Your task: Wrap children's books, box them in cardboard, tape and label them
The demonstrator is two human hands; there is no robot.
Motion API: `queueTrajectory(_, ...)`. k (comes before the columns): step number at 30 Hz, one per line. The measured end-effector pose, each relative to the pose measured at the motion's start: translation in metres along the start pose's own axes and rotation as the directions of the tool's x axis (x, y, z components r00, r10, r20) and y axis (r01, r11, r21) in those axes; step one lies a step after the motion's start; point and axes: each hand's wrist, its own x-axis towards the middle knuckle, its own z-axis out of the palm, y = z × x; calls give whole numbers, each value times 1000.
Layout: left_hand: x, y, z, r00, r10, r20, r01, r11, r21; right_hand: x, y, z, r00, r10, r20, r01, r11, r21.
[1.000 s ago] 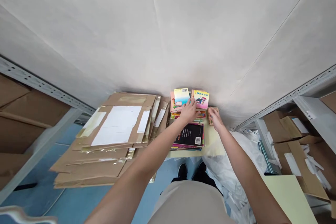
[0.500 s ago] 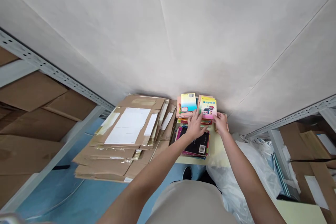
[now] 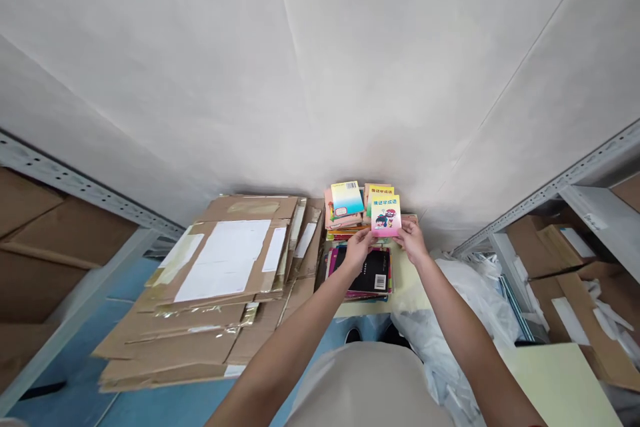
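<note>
Between my two hands I hold a small booklet (image 3: 385,215) with a yellow-to-pink cover and cartoon figures. My left hand (image 3: 359,248) pinches its lower left corner. At the lower right corner, my right hand (image 3: 412,241) grips it with the thumb on the front. Just behind it lies a similar yellow booklet (image 3: 382,191) on a stack by the wall. Left of that, a yellow-and-blue booklet (image 3: 347,199) with a barcode tops another pile. Nearer to me, a black book (image 3: 369,271) with a barcode lies on a pile of colourful books, partly covered by my left hand.
Flattened cardboard boxes (image 3: 200,327) with white labels are stacked left of the books. Clear plastic sheeting (image 3: 450,327) bunches on the right. Metal shelving with cardboard boxes (image 3: 575,307) stands on both sides. A pale wall (image 3: 320,80) rises behind the pale yellow tabletop (image 3: 413,287).
The pink-and-yellow booklet has come off its stack toward me, uncovering a similar one. My left hand has gone from lying flat over the books to gripping the booklet's corner. The view has shifted slightly.
</note>
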Motion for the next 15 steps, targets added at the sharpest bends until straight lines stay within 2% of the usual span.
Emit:
queueTrajectory(4,-26,-17,1,999,32,40,-29,998,-60,-43,11,-15,998,-49,-37,51,996,73)
queueTrajectory(9,-69,-49,7,980,9,196,-6,1000,-14,-119,27,-51,985,-50,-164,75,986,151)
queueTrajectory(12,-93,-70,14,951,-50,306,31,997,65,-164,37,-81,964,-7,-267,54,984,168)
queueTrajectory(15,-113,-89,26,892,-117,437,37,982,188,-204,46,-112,935,15,-353,53,982,184)
